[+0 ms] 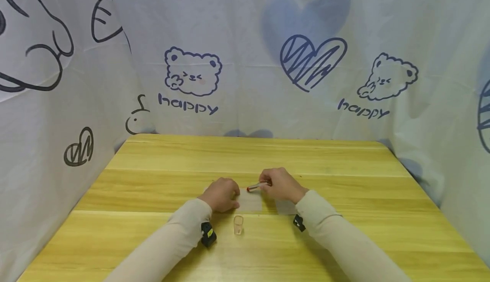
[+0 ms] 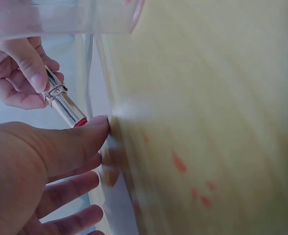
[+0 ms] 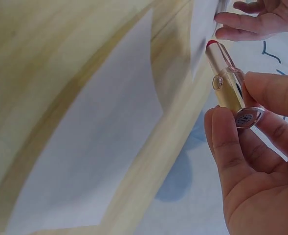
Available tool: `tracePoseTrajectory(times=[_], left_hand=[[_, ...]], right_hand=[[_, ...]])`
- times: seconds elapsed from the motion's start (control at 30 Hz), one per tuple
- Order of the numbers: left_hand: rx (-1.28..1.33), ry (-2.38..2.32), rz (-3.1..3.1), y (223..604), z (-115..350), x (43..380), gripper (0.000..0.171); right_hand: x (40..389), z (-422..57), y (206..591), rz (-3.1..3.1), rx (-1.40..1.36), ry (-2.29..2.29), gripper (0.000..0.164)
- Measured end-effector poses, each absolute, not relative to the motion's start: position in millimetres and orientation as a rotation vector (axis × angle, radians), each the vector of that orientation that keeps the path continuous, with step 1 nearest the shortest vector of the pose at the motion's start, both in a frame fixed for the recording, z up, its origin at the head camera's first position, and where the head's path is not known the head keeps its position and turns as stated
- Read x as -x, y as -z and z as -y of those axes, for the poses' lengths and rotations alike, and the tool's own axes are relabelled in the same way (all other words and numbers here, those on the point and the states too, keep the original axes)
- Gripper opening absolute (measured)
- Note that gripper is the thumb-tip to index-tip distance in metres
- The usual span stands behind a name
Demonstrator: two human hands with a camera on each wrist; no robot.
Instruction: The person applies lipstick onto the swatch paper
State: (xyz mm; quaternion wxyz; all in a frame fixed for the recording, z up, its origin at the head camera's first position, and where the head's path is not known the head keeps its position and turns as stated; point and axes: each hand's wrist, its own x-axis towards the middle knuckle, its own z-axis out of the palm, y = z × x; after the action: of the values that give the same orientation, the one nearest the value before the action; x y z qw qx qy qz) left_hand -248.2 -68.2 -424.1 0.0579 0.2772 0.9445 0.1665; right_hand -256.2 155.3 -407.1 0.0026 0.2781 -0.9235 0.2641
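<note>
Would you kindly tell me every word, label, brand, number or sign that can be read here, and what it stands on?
"happy": white curtain, under the left bear drawing.
"happy": same curtain, under the right bear drawing.
Print on the base of the lipstick: too small to read.
Yellow mark on the black left-wrist device: too small to read.

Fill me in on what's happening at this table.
Someone's right hand holds an uncapped lipstick, its red tip pointing toward their left hand. That hand is at a paper on the table and isn't holding the lipstick. Whether the tip touches the paper is hard to tell. The clear cap sits on the table, nearer the person, and another sheet lies by the right wrist.
</note>
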Motion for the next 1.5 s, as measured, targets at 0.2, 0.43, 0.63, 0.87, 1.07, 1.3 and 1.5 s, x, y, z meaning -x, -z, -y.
tracePoseTrajectory(times=[0.2,0.43,0.63,0.87,1.07,1.3,1.5], left_hand=[[-0.815,-0.501,-2.867,424.7,67.1,248.3,0.029],[-0.829,-0.497,-2.866,420.9,66.5,247.1,0.028],[-0.821,-0.492,-2.863,422.2,66.0,248.1,0.028],[-0.825,-0.497,-2.864,422.7,65.3,248.6,0.027],[-0.809,-0.502,-2.870,422.4,65.1,248.0,0.026],[-0.805,-0.500,-2.865,421.7,65.0,247.3,0.027],[-0.790,-0.505,-2.865,421.8,65.1,246.7,0.027]], right_hand=[[256.0,-154.1,409.0,2.902,-0.854,-0.851,0.006],[255.1,-151.9,408.4,2.913,-0.837,-0.831,0.004],[253.7,-151.5,407.1,2.909,-0.846,-0.814,0.007],[252.4,-152.0,406.5,2.916,-0.852,-0.786,0.007],[250.1,-151.1,405.5,2.903,-0.883,-0.786,0.005],[247.7,-150.3,406.1,2.916,-0.885,-0.782,0.004],[245.5,-149.4,405.0,2.931,-0.885,-0.777,0.004]])
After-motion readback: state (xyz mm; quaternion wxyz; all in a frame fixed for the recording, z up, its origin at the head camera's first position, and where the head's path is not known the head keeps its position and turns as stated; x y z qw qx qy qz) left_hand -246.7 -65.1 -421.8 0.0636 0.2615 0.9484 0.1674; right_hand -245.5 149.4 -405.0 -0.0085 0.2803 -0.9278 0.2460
